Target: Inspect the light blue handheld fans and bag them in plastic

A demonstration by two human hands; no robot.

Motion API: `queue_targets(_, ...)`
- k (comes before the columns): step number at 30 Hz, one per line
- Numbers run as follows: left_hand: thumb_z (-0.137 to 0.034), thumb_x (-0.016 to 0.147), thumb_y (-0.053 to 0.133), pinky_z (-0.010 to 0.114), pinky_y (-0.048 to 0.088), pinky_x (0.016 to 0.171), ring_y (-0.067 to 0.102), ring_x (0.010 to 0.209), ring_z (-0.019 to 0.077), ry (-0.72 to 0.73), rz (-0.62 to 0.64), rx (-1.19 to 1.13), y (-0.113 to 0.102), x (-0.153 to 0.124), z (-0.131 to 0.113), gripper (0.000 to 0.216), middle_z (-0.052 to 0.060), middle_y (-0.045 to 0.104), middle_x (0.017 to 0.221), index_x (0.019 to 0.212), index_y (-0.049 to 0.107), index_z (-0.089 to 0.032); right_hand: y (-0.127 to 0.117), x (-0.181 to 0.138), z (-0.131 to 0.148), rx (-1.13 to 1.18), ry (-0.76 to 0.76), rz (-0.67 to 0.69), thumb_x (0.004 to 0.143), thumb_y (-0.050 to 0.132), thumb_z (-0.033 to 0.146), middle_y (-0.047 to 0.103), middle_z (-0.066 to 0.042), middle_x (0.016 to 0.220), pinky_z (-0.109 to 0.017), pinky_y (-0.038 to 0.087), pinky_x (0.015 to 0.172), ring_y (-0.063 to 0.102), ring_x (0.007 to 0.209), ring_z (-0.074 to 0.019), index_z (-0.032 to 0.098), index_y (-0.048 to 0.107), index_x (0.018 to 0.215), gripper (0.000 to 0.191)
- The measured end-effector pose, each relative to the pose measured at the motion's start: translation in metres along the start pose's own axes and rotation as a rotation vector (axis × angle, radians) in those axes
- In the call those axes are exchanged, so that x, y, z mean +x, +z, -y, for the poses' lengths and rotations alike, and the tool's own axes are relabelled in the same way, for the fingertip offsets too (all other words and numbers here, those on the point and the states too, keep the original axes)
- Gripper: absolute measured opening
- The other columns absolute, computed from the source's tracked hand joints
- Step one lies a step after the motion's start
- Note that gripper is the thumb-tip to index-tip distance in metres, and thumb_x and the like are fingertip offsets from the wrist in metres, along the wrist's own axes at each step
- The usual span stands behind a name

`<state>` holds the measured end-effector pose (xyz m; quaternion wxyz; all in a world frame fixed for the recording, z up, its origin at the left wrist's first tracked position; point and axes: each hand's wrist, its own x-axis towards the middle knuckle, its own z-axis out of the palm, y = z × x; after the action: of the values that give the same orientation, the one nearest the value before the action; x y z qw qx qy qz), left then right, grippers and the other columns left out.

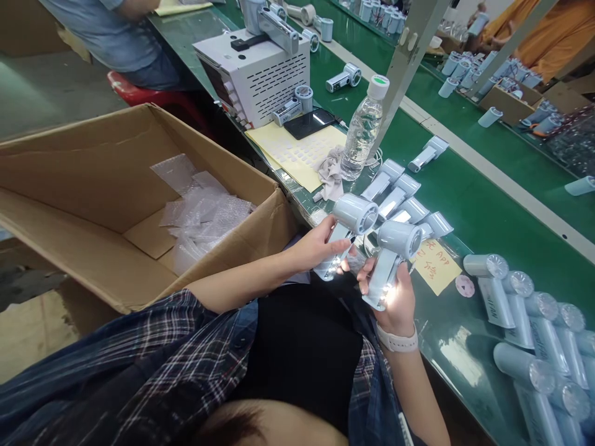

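My left hand (320,244) is wrapped round the handle of a pale blue-grey handheld fan (354,212), whose round head points up and to the right. A second, matching handheld fan (398,239) is gripped in my right hand (397,294), with a white band on that wrist. The two fans are side by side above the table's near edge, and both handles shine brightly near their lower ends. Just behind them, several similar fans (395,195) lie in a row on the green table (465,217). Some of my fingertips are hidden behind the handles.
A cardboard box (223,254) with clear plastic bags (204,214) stands at left. Beyond are a white bench instrument (260,74), phone (310,124) and water bottle (365,133). More fans (534,310) stand at right, near a yellow note (437,266). Other people sit farther away.
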<state>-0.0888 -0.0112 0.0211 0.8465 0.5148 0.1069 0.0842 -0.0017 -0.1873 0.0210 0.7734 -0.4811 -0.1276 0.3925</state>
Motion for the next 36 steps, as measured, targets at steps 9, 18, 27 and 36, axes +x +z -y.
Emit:
queue_targets(9,-0.054,0.09,0.069,0.035,0.06,0.065,0.077,0.081,0.0263,0.015,0.181,-0.05,0.002,-0.011,-0.008,0.047,0.006,0.074,0.098,0.111,0.041,-0.023,0.004,-0.004,0.0,0.058,-0.008,-0.071,0.084,0.073,0.064,0.076,-0.006,0.103,-0.048,0.061,0.082,0.072,0.087,-0.0265,0.026,0.072,0.106,0.044)
queue_targets(18,-0.047,0.077,0.086,0.029,0.057,0.074,0.071,0.084,0.019,-0.005,0.158,-0.112,0.009,-0.012,-0.018,0.058,0.004,0.07,0.092,0.111,0.048,-0.019,0.004,-0.005,0.006,0.106,-0.009,-0.106,0.085,0.074,0.051,0.076,-0.006,0.104,-0.047,0.06,0.089,0.07,0.093,-0.0264,0.026,0.075,0.101,0.03)
queue_targets(27,-0.044,0.066,0.091,0.022,0.049,0.06,0.059,0.065,0.0104,-0.213,0.105,-0.23,0.014,-0.007,-0.014,0.056,0.001,0.063,0.08,0.099,0.058,-0.013,0.008,-0.005,0.01,0.183,0.116,-0.049,0.085,0.057,0.048,0.063,-0.004,0.074,-0.033,0.052,0.061,0.056,0.065,-0.0184,0.02,0.074,0.095,0.034)
queue_targets(36,-0.039,0.077,0.08,0.033,0.057,0.074,0.073,0.079,0.0216,-0.144,0.111,-0.247,0.005,-0.004,-0.009,0.044,0.006,0.073,0.094,0.108,0.057,-0.016,0.005,-0.005,0.013,0.181,-0.002,-0.018,0.081,0.065,0.051,0.066,-0.004,0.089,-0.028,0.046,0.047,0.059,0.063,-0.017,0.023,0.072,0.098,0.033)
